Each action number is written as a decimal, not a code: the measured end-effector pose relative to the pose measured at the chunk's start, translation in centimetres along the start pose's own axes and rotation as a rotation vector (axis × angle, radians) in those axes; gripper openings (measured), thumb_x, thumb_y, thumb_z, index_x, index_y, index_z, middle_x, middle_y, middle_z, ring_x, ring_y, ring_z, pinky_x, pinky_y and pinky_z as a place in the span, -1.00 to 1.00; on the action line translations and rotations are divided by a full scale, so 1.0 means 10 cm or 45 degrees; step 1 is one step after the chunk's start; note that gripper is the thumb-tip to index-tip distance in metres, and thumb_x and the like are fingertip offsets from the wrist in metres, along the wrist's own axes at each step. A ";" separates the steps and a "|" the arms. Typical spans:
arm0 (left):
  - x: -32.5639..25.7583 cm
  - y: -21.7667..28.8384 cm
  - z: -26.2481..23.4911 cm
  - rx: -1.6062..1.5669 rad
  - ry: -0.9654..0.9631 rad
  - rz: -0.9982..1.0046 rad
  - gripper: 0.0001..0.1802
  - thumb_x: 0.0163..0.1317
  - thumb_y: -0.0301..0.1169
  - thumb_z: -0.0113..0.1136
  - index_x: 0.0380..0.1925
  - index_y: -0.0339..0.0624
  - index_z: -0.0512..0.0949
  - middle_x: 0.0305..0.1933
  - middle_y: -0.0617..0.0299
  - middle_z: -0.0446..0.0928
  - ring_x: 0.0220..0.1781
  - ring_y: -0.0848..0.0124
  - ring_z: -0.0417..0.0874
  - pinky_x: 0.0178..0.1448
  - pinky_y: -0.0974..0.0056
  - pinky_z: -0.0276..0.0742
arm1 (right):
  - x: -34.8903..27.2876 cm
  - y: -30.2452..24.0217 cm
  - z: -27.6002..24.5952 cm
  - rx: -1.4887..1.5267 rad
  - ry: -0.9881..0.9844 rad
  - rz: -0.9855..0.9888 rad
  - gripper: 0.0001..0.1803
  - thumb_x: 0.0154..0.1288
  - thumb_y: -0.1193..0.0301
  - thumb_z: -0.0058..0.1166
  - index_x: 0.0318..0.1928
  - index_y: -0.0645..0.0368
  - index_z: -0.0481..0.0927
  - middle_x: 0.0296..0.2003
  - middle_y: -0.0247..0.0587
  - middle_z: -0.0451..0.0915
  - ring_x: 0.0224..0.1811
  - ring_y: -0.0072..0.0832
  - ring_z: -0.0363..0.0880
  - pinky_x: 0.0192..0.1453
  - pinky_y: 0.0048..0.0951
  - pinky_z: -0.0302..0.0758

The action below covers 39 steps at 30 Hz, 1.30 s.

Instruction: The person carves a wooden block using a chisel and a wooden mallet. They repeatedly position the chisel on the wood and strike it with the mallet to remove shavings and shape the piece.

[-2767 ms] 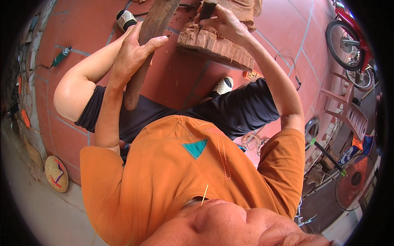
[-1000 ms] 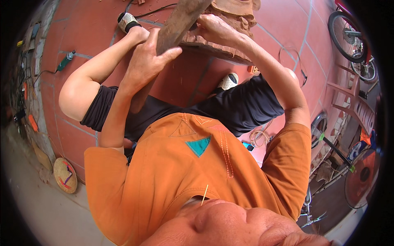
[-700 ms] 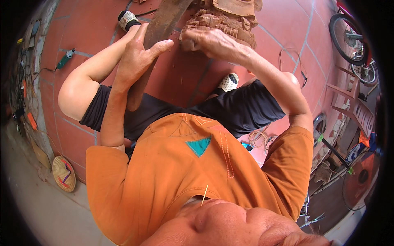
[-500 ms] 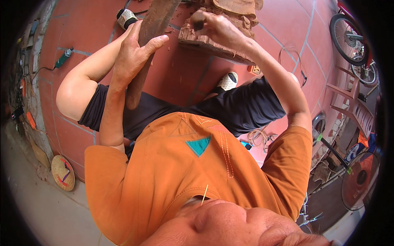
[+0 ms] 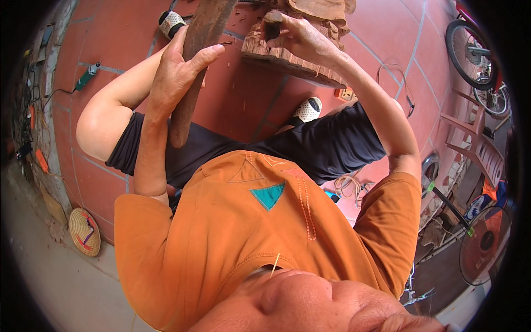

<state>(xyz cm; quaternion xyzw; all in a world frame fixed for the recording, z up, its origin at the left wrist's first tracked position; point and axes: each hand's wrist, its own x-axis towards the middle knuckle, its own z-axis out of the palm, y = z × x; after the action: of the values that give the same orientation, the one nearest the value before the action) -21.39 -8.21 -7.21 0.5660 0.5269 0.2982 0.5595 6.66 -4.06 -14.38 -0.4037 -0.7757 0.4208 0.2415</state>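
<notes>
- Well apart in the upper half of the frame, my bare hands are each occupied: the left hand (image 5: 176, 77) is wrapped around a long brown club (image 5: 200, 52) left of centre, while the right hand (image 5: 303, 39) pinches a dark tool (image 5: 272, 26) at upper centre.
- The club's long axis slants from the top edge down and slightly left. Its rounded end points down toward my body, over my dark shorts (image 5: 213, 147); the other end runs out of the frame.
- My left thumb crosses the front of the club, its tip toward the right; most of the other fingers are hidden behind it.
- The dark tool shows as a short stub beside the thumb and fingers, above a carved wooden block (image 5: 276, 56). I cannot tell which way its working end points, or whether it touches the wood.
- The block sits at upper centre, its rough-cut near edge sloping down to the right, carved folds reaching the top of the frame.
- Around me on the red tiled floor (image 5: 238, 99): a white perforated shoe (image 5: 307, 110) below the block, a green tool (image 5: 87, 77) at upper left, a woven hat (image 5: 84, 232) at lower left and a pink chair (image 5: 478, 148) at right.
</notes>
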 end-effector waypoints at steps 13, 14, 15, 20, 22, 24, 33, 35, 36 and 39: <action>-0.02 -0.05 -0.01 0.011 -0.015 0.017 -0.52 0.29 -0.14 0.35 0.03 -0.20 0.46 -0.48 0.35 0.47 -0.56 0.59 0.50 -0.50 0.46 0.44 | 0.05 -0.05 0.07 -0.366 -0.096 0.036 -0.51 0.28 0.40 0.28 0.17 0.22 0.46 -0.11 0.07 0.63 -0.04 -0.02 0.64 0.01 -0.12 0.56; -0.03 -0.03 0.00 -0.013 -0.015 0.006 -0.53 0.29 -0.15 0.35 0.03 -0.21 0.46 -0.48 0.35 0.47 -0.56 0.60 0.50 -0.49 0.46 0.44 | 0.06 -0.14 0.07 -0.419 -0.126 0.087 -0.51 0.27 0.41 0.28 0.17 0.22 0.46 -0.11 0.10 0.62 -0.04 0.00 0.63 0.01 -0.10 0.55; -0.05 0.00 0.00 -0.078 0.004 0.016 -0.54 0.30 -0.17 0.35 0.02 -0.22 0.46 -0.47 0.34 0.48 -0.57 0.60 0.50 -0.50 0.46 0.44 | 0.07 -0.18 0.07 -0.472 -0.156 0.137 -0.51 0.26 0.42 0.28 0.17 0.22 0.45 -0.11 0.12 0.61 -0.03 0.03 0.62 0.00 -0.07 0.54; -0.20 0.13 0.05 -0.391 0.164 0.196 -0.60 0.32 -0.27 0.32 0.00 -0.25 0.44 -0.44 0.31 0.51 -0.57 0.61 0.51 -0.49 0.47 0.47 | 0.07 -0.01 0.14 -0.396 0.062 -0.208 -0.57 0.25 0.40 0.25 0.07 0.29 0.45 -0.51 0.19 0.57 -0.32 0.15 0.59 -0.24 0.08 0.42; -0.24 0.04 0.11 -0.319 0.200 0.198 -0.50 0.32 -0.27 0.32 0.12 -0.32 0.42 -0.39 0.27 0.53 -0.54 0.56 0.53 -0.45 0.44 0.49 | 0.06 0.00 0.15 -0.382 0.061 -0.199 -0.57 0.26 0.41 0.24 0.08 0.29 0.45 -0.50 0.21 0.57 -0.31 0.15 0.60 -0.24 0.08 0.42; -0.29 -0.15 0.12 -0.127 0.172 0.106 -0.39 0.31 -0.23 0.33 0.22 -0.38 0.38 -0.30 0.15 0.61 -0.42 0.40 0.66 -0.28 0.35 0.62 | 0.07 0.00 0.15 -0.356 0.057 -0.202 -0.58 0.26 0.42 0.23 0.07 0.29 0.44 -0.50 0.22 0.57 -0.31 0.15 0.60 -0.24 0.08 0.43; -0.37 0.19 0.09 -0.153 0.148 0.125 -0.59 0.30 -0.35 0.35 0.05 -0.24 0.42 -0.33 0.39 0.49 -0.50 0.68 0.43 -0.46 0.52 0.36 | 0.03 -0.02 0.17 -0.358 0.102 -0.239 -0.69 0.23 0.52 0.20 -0.06 0.27 0.43 -0.50 0.17 0.55 -0.31 0.17 0.58 -0.24 0.09 0.41; -0.46 0.24 0.07 -0.297 0.224 0.312 -0.59 0.29 -0.38 0.37 0.04 -0.19 0.43 -0.31 0.35 0.53 -0.50 0.65 0.47 -0.43 0.49 0.42 | 0.02 0.00 0.17 -0.392 0.112 -0.222 -0.69 0.22 0.51 0.21 -0.06 0.26 0.43 -0.45 0.18 0.57 -0.25 0.17 0.58 -0.20 0.09 0.42; -0.49 0.30 0.11 -0.338 0.282 0.426 -0.59 0.28 -0.38 0.38 0.04 -0.18 0.43 -0.30 0.34 0.54 -0.49 0.66 0.47 -0.42 0.50 0.42 | 0.02 0.00 0.17 -0.411 0.119 -0.216 -0.69 0.22 0.50 0.21 -0.06 0.26 0.43 -0.42 0.18 0.59 -0.22 0.16 0.58 -0.18 0.09 0.43; -0.49 0.09 0.17 0.017 0.238 0.317 -0.48 0.26 -0.29 0.42 0.11 -0.23 0.40 -0.20 0.15 0.60 -0.36 0.38 0.60 -0.26 0.31 0.55 | 0.02 -0.12 0.12 -0.302 -0.033 0.028 -0.66 0.23 0.48 0.23 -0.03 0.24 0.45 -0.33 0.18 0.61 -0.13 0.16 0.58 -0.13 0.08 0.44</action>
<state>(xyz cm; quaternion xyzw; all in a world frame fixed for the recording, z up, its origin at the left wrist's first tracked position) -20.89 -13.18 -5.41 0.6004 0.5044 0.4132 0.4630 5.19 -4.86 -14.03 -0.4323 -0.8187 0.3338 0.1774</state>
